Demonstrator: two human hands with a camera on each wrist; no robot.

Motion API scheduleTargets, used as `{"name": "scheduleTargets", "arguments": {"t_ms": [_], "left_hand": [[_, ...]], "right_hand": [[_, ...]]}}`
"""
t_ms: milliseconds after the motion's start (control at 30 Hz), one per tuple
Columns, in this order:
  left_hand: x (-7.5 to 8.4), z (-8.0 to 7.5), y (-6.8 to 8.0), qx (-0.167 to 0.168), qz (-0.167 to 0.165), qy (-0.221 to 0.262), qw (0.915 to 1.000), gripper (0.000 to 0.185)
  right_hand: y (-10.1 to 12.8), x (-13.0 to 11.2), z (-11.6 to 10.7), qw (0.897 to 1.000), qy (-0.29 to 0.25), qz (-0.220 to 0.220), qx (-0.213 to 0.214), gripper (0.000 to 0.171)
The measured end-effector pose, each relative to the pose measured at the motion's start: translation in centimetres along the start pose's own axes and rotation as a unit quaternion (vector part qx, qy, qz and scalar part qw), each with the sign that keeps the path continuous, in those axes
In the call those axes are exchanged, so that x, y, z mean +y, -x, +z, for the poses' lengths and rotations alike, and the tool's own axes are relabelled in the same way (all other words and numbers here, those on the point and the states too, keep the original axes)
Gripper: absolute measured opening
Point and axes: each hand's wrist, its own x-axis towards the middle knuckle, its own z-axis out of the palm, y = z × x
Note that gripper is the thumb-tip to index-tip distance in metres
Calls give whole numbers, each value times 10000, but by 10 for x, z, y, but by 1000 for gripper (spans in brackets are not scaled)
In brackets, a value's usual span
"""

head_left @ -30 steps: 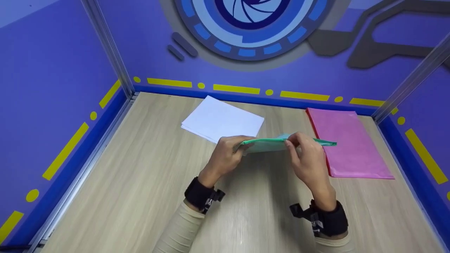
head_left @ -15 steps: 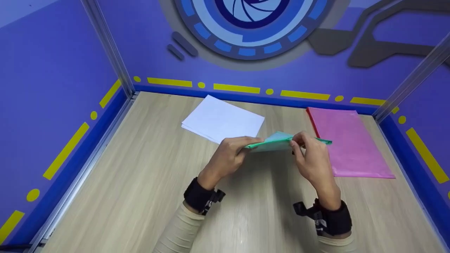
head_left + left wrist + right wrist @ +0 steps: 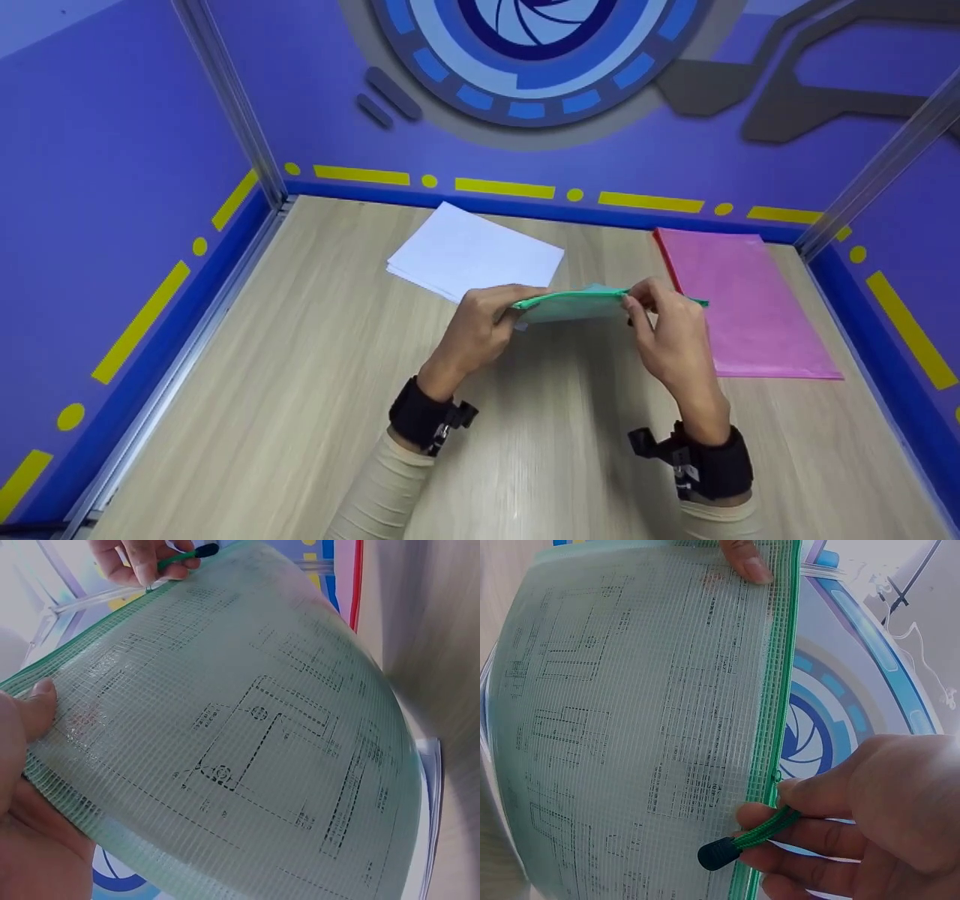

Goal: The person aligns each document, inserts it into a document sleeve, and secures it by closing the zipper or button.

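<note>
Fingers [image 3: 810, 799] of the right hand [image 3: 671, 337] pinch the green zip cord [image 3: 754, 836] of a green mesh pouch [image 3: 574, 306], while the left hand [image 3: 480, 330] clamps the pouch's opposite top corner between thumb and fingers. The pouch is held in the air above the middle of the worktop [image 3: 300, 390], its zip edge uppermost, with printed drawings [image 3: 255, 742] showing through the mesh. To run the zip well, I judge the left hand should keep the zip edge taut and straight and the right should pull the cord along the track's line, not away from it, so the slider does not snag. A stack of white paper [image 3: 476, 253] lies behind the left hand; a pink pouch [image 3: 742, 300] lies flat at the right. Purple walls [image 3: 112, 150] with yellow dashes enclose the pale wood surface.
</note>
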Motion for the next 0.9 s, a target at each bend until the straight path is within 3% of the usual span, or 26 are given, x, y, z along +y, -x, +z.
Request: {"name": "scheduleTargets", "arguments": {"t_ms": [600,900], "left_hand": [[-8,-8,-1,448,75,-249,9987,34],[-9,-9,0,449,53,-258,9986,31]], "right_hand": [[0,3,-2,9996,233,140,97,7],[0,5,-3,9996,220,169,65,6]]}}
